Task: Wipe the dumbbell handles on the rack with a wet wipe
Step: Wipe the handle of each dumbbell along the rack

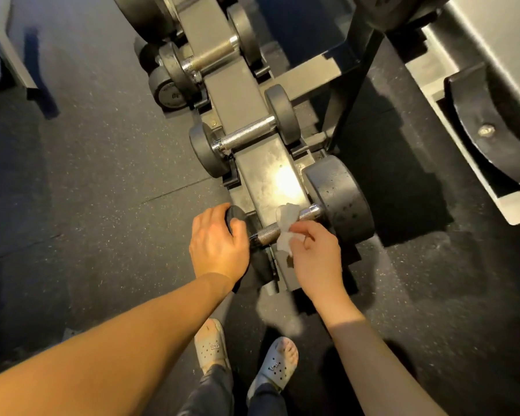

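Note:
The nearest dumbbell (339,196) lies across the dark rack (261,169), its knurled steel handle (267,234) partly showing. A white wet wipe (285,226) is draped round the middle of that handle, and my right hand (315,253) pinches the wipe from the near side. My left hand (216,241) grips the dumbbell's left black head, covering most of it. Further up the rack sit a second dumbbell (246,133) and a third dumbbell (213,55), both with bare steel handles.
Speckled dark rubber floor (102,190) spreads to the left of the rack. A black upright post (351,85) and a grey machine base (478,121) stand to the right. My feet in pale clogs (243,355) are just below the rack's near end.

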